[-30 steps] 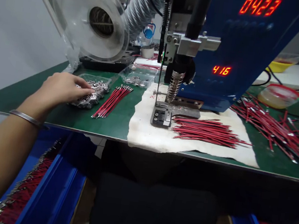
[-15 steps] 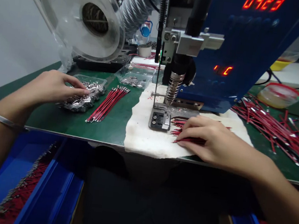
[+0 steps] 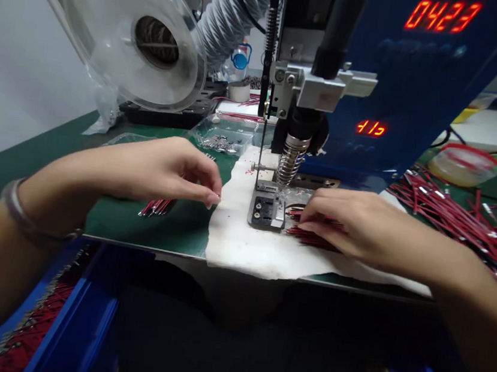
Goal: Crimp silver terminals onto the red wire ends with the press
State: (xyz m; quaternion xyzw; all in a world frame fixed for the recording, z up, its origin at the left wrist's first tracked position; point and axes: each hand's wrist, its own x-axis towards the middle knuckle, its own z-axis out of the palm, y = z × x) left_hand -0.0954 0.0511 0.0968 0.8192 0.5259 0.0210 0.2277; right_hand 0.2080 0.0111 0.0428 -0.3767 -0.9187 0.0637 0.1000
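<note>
My left hand hangs over the table left of the white cloth, thumb and index finger pinched together. Something tiny may be between the fingertips, but I cannot make it out. Under that hand lies a bundle of red wires with metal ends, mostly covered. My right hand rests on the cloth, its fingers closed on thin red wires that lie in a pile there. Just left of these fingers is the small black and metal fixture, beneath the spring-wrapped tip of the blue machine.
A clear tray of small metal parts sits behind the left hand. A large clear reel stands at back left. To the right lie loose red wires and a red-rimmed tub. Blue bins are below the table edge.
My left hand has moved right from the bag of metal parts towards the cloth. My right hand stays by the wires, its fingers shifted slightly. The machine's lower display reads differently.
</note>
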